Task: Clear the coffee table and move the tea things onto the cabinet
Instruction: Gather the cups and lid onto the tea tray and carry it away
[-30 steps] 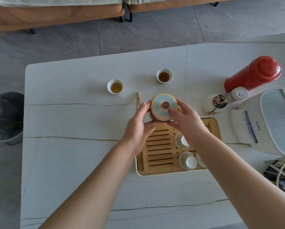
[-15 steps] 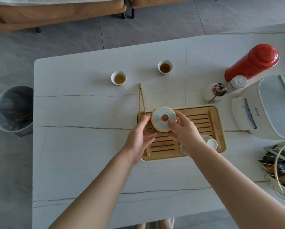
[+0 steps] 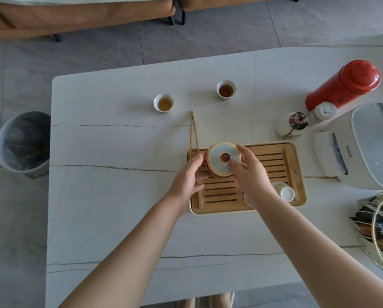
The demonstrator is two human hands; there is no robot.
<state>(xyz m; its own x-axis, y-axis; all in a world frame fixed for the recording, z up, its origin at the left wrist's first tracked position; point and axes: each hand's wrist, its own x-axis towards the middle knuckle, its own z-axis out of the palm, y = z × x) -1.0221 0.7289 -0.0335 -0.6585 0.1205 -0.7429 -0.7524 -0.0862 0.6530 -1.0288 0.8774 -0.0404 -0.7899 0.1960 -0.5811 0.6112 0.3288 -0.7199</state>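
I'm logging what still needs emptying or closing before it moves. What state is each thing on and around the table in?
Left teacup: holds pale tea.
Right teacup: holds darker tea.
Lidded bowl: lid on, held over the tea tray.
Left hand: grip on the bowl's side.
Right hand: fingers on the lid.
White cup: upside down on the tray.
Tongs: lying flat, tips together.
Red thermos: capped.
Bin: open, lined.
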